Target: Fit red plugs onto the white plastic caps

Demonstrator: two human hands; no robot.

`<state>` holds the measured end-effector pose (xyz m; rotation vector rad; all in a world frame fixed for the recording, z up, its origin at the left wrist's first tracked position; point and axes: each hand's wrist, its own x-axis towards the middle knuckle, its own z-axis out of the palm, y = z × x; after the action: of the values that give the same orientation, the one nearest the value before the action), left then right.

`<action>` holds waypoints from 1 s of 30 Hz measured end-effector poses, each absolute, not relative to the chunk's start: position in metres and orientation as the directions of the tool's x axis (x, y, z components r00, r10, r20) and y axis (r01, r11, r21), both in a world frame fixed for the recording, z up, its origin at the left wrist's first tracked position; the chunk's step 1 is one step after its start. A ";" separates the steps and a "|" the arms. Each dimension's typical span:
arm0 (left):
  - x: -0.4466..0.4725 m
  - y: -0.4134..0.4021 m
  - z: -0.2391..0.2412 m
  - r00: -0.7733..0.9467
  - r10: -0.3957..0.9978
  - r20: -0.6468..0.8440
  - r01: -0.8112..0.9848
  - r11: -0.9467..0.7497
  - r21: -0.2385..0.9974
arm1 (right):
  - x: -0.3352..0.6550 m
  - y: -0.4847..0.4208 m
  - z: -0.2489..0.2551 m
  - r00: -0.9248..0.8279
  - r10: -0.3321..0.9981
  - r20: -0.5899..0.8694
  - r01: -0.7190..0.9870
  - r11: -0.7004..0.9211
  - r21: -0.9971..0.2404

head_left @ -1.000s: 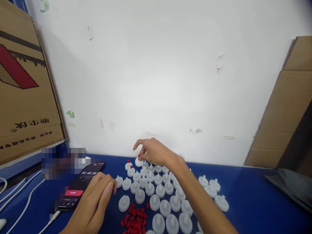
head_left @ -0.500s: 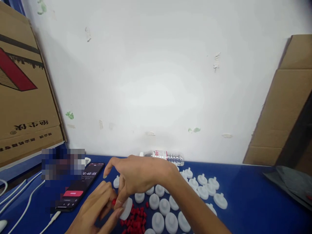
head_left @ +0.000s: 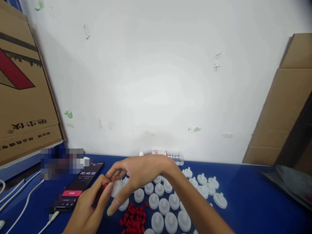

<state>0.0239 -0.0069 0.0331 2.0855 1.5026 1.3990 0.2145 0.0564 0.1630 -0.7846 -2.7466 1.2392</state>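
My left hand (head_left: 91, 203) is closed, its thumb and index finger pinching a small red cap (head_left: 106, 185). Right beside that cap, between my two hands, is a white disc-shaped piece (head_left: 117, 188); whether the two are joined I cannot tell. My right hand (head_left: 136, 175) arches over from the right, its fingers reaching behind the disc near my left fingertips and its thumb spread away, pointing down. Below the hands lies a pile of loose red caps (head_left: 135, 219). Several white discs with short stems (head_left: 164, 206) stand in rows beside the pile.
A phone (head_left: 83, 183) showing a timer lies at left, near white cables (head_left: 30, 198). A plastic bottle (head_left: 174, 157) lies against the wall. More white discs (head_left: 220, 200) are scattered right of my forearm. Cardboard stands at both sides; a grey bag (head_left: 290, 182) lies far right.
Both hands have risen slightly, bringing the red cap and white disc up and left. My right thumb has moved away from the red cap, and the right fingers have come closer to my left hand.
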 end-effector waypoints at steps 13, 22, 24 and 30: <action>0.019 -0.001 0.033 0.119 0.899 0.421 0.524 -0.417 0.742 | 0.204 0.060 0.147 -0.824 0.554 -0.119 0.515 0.645 -0.565; 0.006 0.003 0.024 0.088 0.829 0.553 0.539 -0.506 0.674 | 0.220 0.078 0.136 -0.641 0.698 0.320 0.694 0.705 -0.147; 0.010 -0.001 0.024 0.266 0.761 0.592 0.600 -0.611 0.516 | 0.225 0.090 0.127 -0.581 0.735 0.350 0.732 0.660 -0.171; 0.024 -0.009 0.035 0.534 0.653 0.537 0.626 -0.732 0.267 | 0.222 0.104 0.102 -0.480 0.809 0.338 0.802 0.561 -0.205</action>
<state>0.0237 -0.0089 0.0354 2.7146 1.1322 0.9772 0.2216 0.1037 0.1024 -1.3075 -2.4025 0.0267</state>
